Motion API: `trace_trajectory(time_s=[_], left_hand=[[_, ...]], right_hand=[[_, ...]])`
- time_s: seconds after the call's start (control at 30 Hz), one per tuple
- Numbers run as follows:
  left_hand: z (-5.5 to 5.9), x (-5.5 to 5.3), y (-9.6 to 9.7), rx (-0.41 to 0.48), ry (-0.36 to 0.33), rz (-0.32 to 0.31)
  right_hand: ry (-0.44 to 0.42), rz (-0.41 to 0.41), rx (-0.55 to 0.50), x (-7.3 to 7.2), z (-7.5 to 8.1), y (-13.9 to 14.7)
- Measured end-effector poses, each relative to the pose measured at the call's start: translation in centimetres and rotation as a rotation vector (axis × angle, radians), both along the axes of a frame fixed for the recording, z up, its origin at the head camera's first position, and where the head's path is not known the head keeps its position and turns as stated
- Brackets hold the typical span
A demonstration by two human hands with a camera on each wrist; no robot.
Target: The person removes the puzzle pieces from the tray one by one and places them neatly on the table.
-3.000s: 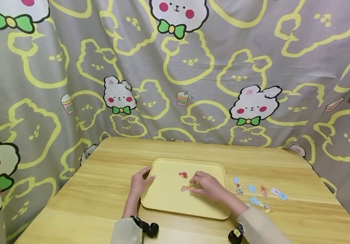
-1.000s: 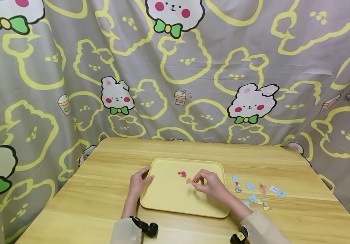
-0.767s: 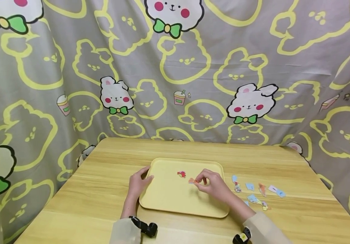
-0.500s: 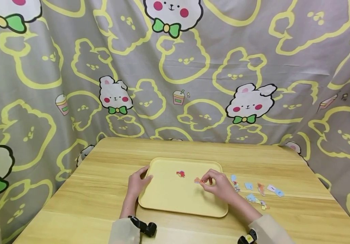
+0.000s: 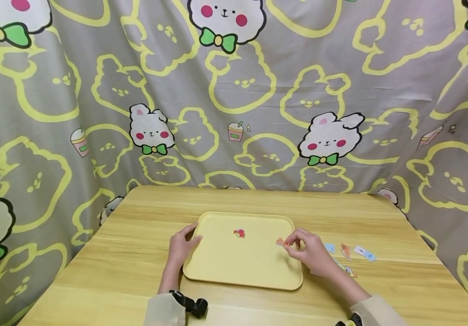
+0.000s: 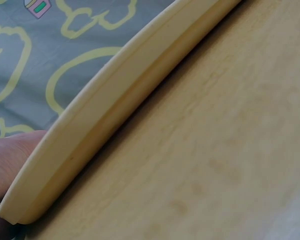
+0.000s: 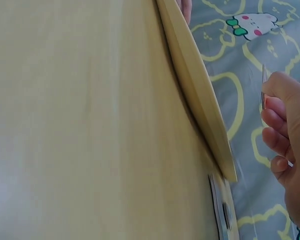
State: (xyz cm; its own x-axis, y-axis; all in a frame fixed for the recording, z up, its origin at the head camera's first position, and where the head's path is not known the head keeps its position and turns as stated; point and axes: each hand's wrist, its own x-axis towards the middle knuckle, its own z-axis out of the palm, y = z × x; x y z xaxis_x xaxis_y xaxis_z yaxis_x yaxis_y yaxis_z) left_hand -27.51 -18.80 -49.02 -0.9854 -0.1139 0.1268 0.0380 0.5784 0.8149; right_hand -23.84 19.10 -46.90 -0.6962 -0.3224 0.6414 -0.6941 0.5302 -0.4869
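Observation:
My left hand (image 5: 181,246) grips the left edge of the yellow tray (image 5: 238,271), its thumb over the rim and its fingers outside. Part of that hand (image 6: 12,160) shows behind the tray wall (image 6: 90,120) in the left wrist view. Above the tray's right side, my right hand (image 5: 309,251) pinches a small orange puzzle piece (image 5: 280,242) between thumb and forefinger. Seen edge-on in the right wrist view, the piece (image 7: 263,85) is thin and flat. A red puzzle piece (image 5: 239,233) lies alone on the tray's upper middle.
Right of the tray, several loose pieces lie on the wooden table (image 5: 136,280): a light-blue one (image 5: 330,247), an orange one (image 5: 345,251), a white-and-blue pair (image 5: 365,253). My right hand and forearm cover some of them. A patterned curtain (image 5: 234,113) hangs behind.
Three seconds ago the orange piece lay on the tray under my right fingers. It has been picked up and carried right, toward the tray's right edge. My left hand keeps its place on the tray.

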Motion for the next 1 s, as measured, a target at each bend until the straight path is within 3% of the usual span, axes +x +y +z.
trace_trajectory(time_s=[0.53, 1.0], left_hand=[[0.0, 0.0, -0.1, -0.013, 0.003, 0.005], [0.0, 0.0, 0.0, -0.027, -0.001, 0.002]], right_hand=[[-0.013, -0.147, 0.006, 1.4, -0.3, 4.2], [-0.001, -0.228, 0.035, 3.1, -0.2, 7.6]])
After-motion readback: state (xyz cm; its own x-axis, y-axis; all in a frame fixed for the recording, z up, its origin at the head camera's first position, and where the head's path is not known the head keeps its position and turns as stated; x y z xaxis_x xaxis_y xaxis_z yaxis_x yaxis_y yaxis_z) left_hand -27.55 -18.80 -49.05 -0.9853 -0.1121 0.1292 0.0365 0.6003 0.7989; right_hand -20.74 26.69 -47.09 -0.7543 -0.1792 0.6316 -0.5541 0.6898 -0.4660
